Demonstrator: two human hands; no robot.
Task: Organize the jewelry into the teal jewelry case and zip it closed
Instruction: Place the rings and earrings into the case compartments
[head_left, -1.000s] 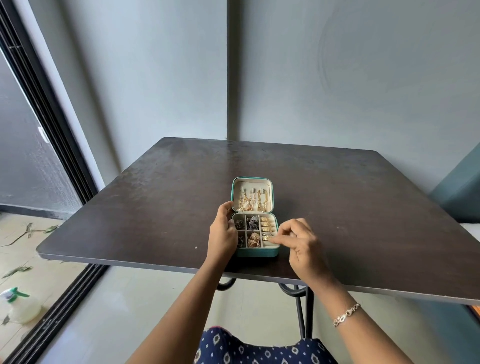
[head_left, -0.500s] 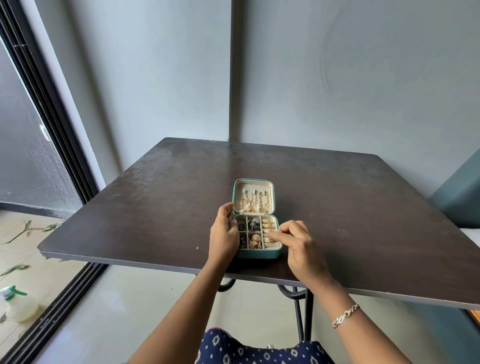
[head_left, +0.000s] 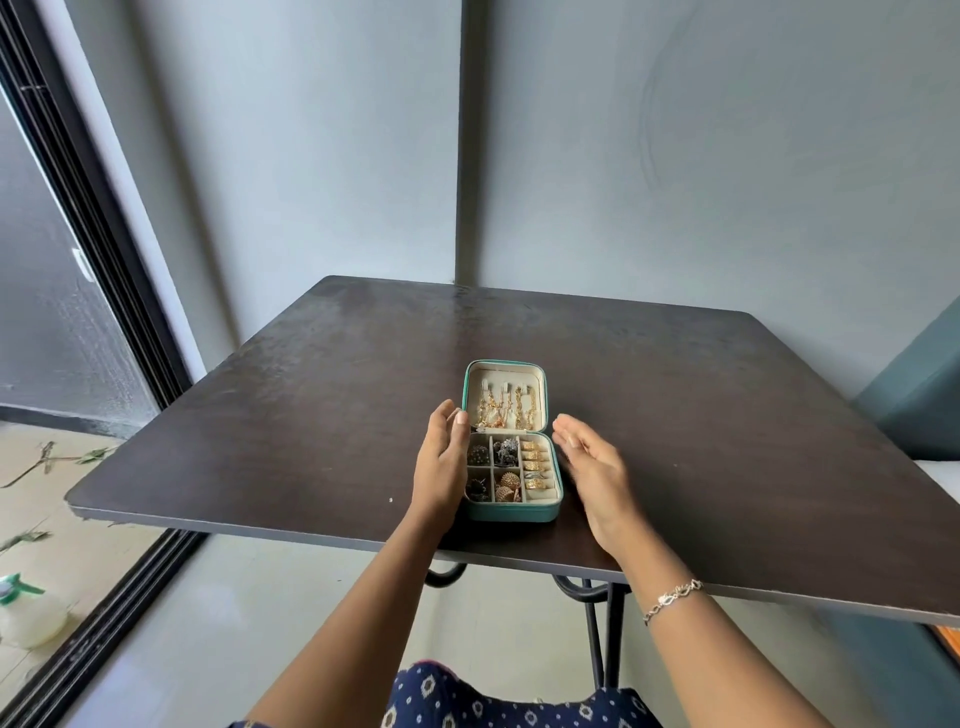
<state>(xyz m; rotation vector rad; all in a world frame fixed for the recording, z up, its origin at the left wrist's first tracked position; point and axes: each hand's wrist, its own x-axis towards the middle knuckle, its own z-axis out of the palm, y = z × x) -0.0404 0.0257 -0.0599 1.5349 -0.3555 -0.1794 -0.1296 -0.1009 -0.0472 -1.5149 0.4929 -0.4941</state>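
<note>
Left hand (head_left: 441, 462): fingers near-straight and relaxed, thumb tip by the hinge, palm against the left wall of the teal jewelry case (head_left: 511, 512), no grip. Right hand (head_left: 592, 462): fingers straight, palm inward, slightly blurred, just beside the right wall; we can't tell contact. The case lies open near the table's (head_left: 727, 415) front edge, long axis running away from us, lid (head_left: 506, 375) on the far side with gold chains (head_left: 506, 410). Base: rings (head_left: 535, 457) in the right column, earrings (head_left: 508, 480) in the left cells.
</note>
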